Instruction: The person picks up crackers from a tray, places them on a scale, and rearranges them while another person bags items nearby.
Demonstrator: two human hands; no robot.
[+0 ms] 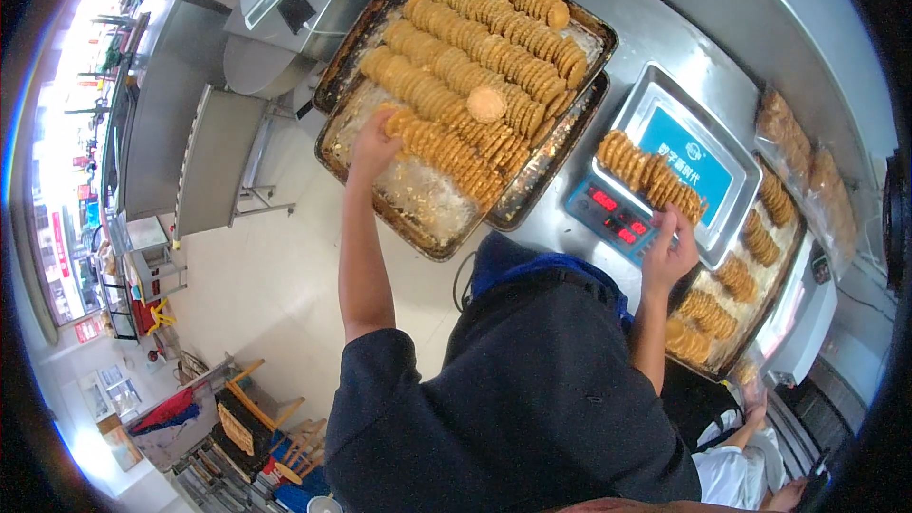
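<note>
Several long rows of thin round golden cookies [470,43] stand on edge on a dark-rimmed baking tray [427,228]. At the left end of the nearest row, my left hand [375,144] touches the end cookies; whether its fingers grip them is hard to see. One loose cookie [486,105] lies flat on top of the rows. To the right, a digital scale [613,210] with a steel pan [744,178] shows lit red digits. My right hand [670,249] pinches the near end of a stack of nut-studded cookies [645,174] across the pan's front edge.
Another baking tray [552,182] lies partly beneath the first. Right of the scale, a further tray [766,285] holds short cookie stacks. Filled clear plastic bags [809,164] lean by the wall. At lower right, another person's hand [757,406] holds a clear bag beside a white machine [805,328].
</note>
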